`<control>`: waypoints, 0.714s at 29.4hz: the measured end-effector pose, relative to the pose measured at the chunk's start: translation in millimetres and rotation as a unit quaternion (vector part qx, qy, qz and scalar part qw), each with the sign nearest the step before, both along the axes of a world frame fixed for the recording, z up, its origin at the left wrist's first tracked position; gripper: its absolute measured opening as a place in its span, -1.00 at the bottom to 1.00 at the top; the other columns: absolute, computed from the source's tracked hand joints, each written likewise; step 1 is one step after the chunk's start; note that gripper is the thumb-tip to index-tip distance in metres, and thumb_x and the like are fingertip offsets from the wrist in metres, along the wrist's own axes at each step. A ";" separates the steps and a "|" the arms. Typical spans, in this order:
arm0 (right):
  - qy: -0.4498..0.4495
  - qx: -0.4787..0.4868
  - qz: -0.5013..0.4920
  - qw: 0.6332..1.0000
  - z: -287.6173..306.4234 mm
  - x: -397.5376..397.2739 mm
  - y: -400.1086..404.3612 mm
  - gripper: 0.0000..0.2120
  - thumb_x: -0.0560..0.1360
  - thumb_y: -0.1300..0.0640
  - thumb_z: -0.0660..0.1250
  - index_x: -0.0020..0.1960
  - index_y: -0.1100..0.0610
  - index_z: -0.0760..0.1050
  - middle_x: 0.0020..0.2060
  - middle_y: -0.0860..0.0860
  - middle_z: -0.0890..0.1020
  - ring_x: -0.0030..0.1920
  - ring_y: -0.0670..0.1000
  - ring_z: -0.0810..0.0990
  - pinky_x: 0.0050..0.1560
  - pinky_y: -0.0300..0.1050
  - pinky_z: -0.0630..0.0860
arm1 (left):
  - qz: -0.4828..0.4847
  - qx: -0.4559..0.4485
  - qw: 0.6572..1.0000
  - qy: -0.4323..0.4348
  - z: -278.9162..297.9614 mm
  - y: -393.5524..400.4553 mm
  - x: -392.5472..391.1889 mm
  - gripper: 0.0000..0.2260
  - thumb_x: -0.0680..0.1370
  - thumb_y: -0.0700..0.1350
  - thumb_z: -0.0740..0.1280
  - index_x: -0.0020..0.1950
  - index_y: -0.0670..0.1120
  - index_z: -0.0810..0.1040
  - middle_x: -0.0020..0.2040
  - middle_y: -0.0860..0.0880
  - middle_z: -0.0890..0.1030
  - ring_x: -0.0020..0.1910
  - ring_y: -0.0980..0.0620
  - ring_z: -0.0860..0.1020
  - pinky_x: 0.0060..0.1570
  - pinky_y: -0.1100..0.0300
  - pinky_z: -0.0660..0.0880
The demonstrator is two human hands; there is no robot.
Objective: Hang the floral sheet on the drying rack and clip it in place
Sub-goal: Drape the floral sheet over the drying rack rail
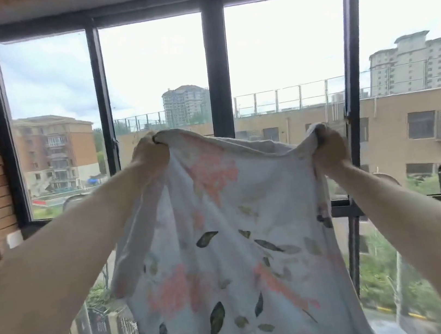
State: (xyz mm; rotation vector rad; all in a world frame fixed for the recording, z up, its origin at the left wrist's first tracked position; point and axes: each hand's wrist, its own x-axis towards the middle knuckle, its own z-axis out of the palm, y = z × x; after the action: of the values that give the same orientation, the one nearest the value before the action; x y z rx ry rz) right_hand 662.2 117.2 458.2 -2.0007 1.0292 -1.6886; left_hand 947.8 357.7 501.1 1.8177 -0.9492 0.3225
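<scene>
Fingers are clenching the sheet's point(234, 250) top edge: left hand point(151, 154) at ten o'clock, right hand point(327, 145) at two. It is hanging before the window point(153, 71). No rack or clips showing; hanging and clipping seemingly remain.

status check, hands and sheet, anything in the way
Left hand and right hand each grip the top edge of the floral sheet. Sheet held up before the window, hanging free. No rack or clips in view.
</scene>
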 end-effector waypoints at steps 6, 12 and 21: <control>0.371 0.142 -0.173 0.901 -95.0 -35.5 -24.8 -0.68 0.70 0.08 0.06 0.27 0.08 0.54 0.24 0.18 0.62 0.25 0.23 0.60 0.16 0.10 0.54 | -0.010 -0.004 1.000 -0.027 2.6 -13.7 -20.4 -0.69 0.60 -0.16 0.14 0.24 -0.14 0.57 0.18 -0.13 0.55 0.09 -0.09 0.56 0.23 -0.06 0.57; 0.256 0.181 0.174 0.933 -117.1 20.4 53.3 -0.45 0.44 0.16 0.40 0.38 -0.06 0.34 0.14 0.05 0.62 0.11 0.11 0.63 0.15 0.06 0.61 | -0.076 0.044 0.995 -0.041 -24.7 -41.5 -54.2 -0.83 0.66 -0.07 0.22 0.01 -0.08 0.58 -0.12 -0.02 0.58 -0.13 -0.03 0.54 0.02 0.05 0.59; 0.074 0.190 0.192 0.960 -150.7 69.2 60.0 -0.76 0.60 0.16 0.23 -0.17 0.17 0.60 -0.37 0.01 0.53 -0.35 0.03 0.43 -0.40 -0.10 0.30 | -0.127 0.157 0.975 -0.097 -107.5 -27.4 -58.5 -0.63 0.35 0.32 0.49 -0.20 0.04 0.57 -0.29 0.09 0.60 -0.27 0.04 0.56 -0.32 0.17 0.48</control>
State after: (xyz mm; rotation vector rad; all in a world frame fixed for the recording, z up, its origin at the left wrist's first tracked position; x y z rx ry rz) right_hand 731.4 177.1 307.5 -1.9323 0.8613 -1.0649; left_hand 889.3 330.3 393.5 1.9429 -1.4206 0.1989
